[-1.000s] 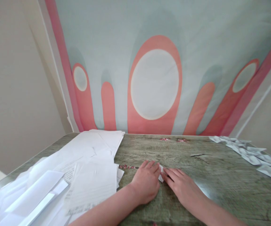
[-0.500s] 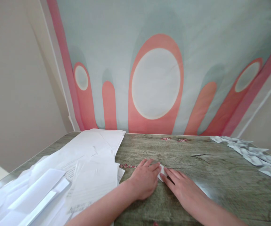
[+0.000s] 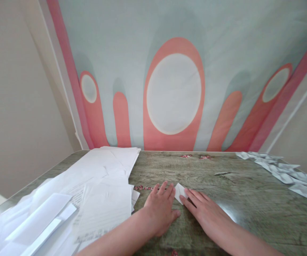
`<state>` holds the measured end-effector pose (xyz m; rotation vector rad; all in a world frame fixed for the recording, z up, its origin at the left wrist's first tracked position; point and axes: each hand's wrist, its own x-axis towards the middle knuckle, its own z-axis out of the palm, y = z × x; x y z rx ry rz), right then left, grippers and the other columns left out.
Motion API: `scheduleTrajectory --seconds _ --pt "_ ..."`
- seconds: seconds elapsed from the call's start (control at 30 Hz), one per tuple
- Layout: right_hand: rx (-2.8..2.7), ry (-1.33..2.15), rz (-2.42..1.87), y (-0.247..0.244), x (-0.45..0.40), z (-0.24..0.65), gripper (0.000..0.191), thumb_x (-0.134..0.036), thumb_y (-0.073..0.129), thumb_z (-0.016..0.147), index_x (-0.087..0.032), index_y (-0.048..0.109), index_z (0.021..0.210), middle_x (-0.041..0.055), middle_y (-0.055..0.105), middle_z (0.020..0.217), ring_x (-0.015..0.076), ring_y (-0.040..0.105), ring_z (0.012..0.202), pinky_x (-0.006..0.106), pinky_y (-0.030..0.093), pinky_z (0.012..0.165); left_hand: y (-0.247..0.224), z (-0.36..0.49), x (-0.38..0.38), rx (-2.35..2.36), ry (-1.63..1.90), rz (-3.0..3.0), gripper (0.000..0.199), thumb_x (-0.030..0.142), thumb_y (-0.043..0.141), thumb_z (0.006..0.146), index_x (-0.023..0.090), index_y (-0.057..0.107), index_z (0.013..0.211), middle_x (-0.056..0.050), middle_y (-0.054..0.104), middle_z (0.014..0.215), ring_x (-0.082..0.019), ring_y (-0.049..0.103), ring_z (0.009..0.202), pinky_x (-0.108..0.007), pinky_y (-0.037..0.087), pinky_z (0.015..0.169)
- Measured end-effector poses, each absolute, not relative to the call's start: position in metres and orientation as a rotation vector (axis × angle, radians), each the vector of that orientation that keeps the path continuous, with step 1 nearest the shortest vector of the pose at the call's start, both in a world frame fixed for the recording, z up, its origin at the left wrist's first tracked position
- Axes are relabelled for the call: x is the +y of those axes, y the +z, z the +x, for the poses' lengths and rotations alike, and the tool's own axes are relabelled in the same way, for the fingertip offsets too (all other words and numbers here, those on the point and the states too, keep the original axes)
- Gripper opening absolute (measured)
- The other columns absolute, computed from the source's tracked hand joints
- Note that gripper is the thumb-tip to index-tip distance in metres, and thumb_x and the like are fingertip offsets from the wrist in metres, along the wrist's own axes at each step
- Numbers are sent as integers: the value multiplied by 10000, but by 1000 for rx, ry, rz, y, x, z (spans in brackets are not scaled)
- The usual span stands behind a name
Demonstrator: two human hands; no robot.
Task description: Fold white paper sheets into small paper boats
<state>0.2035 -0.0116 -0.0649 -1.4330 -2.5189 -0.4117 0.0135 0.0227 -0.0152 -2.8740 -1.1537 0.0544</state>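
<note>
A small folded piece of white paper [image 3: 179, 193] lies on the wood-grained table, between my two hands. My right hand [image 3: 202, 209] holds its right side down, with thumb and fingertips on the paper and the other fingers stretched out. Just left of the paper, my left hand [image 3: 160, 206] rests with fingers spread and thumb apart, gripping nothing. The paper's right corner is hidden under the right fingers.
Loose white sheets [image 3: 105, 206], some printed, cover the table's left side, with folded paper strips [image 3: 40, 217] on top. Several folded white paper pieces [image 3: 284, 174] lie in overlapping rows at the right edge. Behind the table [image 3: 236, 185] hangs a coral and grey-green patterned cloth [image 3: 129, 39].
My left hand has drawn back to the left off the folded paper, its fingers and thumb spreading, and more of the paper shows. My right hand stays on it. The view has shifted slightly.
</note>
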Motion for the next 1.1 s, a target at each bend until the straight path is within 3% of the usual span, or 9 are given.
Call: scheduleTrajectory --seconds 0.33,0.57,0.73,0.87,0.93,1.1 --pt "-2550 -444 -1400 -59 -11 206 489 3 440 757 -198 507 1198 132 544 1232 268 518 1102 450 451 880 -8 14 17 -1104 131 -2827 514 409 447 866 164 415 1317 -71 307 1417 -298 197 1323 -496 240 1030" --pt "-2528 -464 -1393 -62 -12 206 469 12 451 768 -176 511 1193 146 541 1230 279 512 1106 456 443 880 -8 19 10 -1044 180 -2826 502 374 439 871 142 414 1317 -99 323 1404 -291 238 1311 -499 225 1042" --pt "-2555 -420 -1371 -58 -9 206 442 5 488 777 -156 523 1187 147 559 1209 280 532 1076 429 460 864 -3 19 9 -1036 219 -2885 477 331 356 907 73 415 1304 -148 338 1391 -277 285 1294 -435 273 1031" --pt "-2580 -330 -1297 -51 -1 212 320 -14 467 814 -136 589 1084 114 623 1114 249 572 1008 393 475 850 -2 20 14 -1029 244 -2887 531 250 502 820 32 403 1294 -185 375 1364 -282 344 1260 -401 309 1009" --pt "-2590 -265 -1246 -48 3 216 279 -40 453 843 -157 607 1043 82 644 1075 224 588 966 374 477 842 -1 21 19 -974 219 -2896 494 191 563 762 37 477 1223 -189 459 1300 -272 430 1195 -371 348 975" --pt "-2569 -217 -1141 -46 10 225 245 -132 421 901 -172 606 1057 63 648 1065 210 583 947 370 463 838 -3 24 37 -858 116 -2889 119 94 561 761 106 631 857 -120 670 882 -230 620 840 -332 442 760"
